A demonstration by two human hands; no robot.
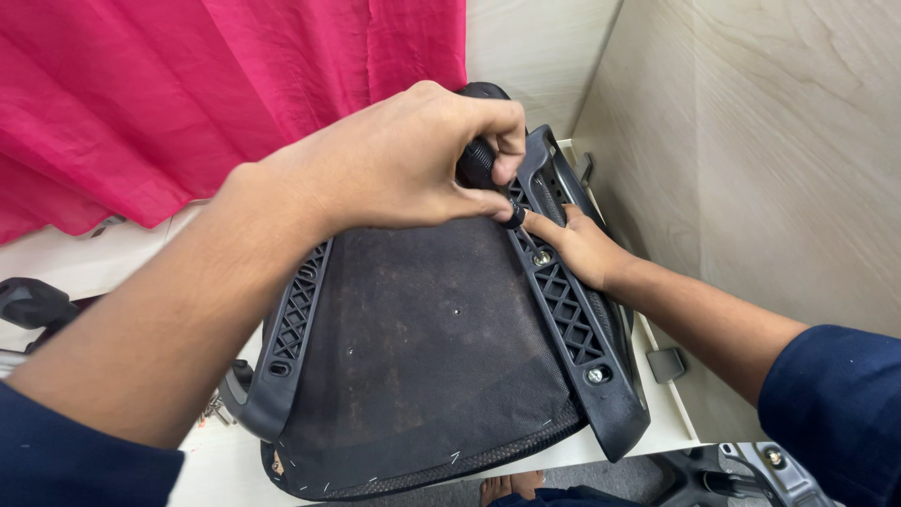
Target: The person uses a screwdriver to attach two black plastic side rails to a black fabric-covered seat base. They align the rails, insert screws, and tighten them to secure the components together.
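On the tabletop's (676,427) right edge lies an upturned chair seat (422,347). The left hand (394,164) pinches a black tool handle (477,160), perhaps a screwdriver, while right hand (577,244) fingertips steady its tip on the plastic rail (568,310).

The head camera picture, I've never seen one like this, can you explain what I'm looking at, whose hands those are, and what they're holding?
This one picture comes from a camera worn on a person's head, looking down at their own two bare hands, so the arms reach in from the bottom corners. An upturned chair seat rests on a pale table, its dark fabric underside facing up. Black plastic side brackets with lattice holes and silver bolts run along both edges. The left hand is closed around the black handle of a tool, probably a screwdriver, pointed down at the right-side bracket. The right hand rests on that bracket, fingers by the tool tip. A pink cloth hangs behind, and a wood-look panel stands to the right.
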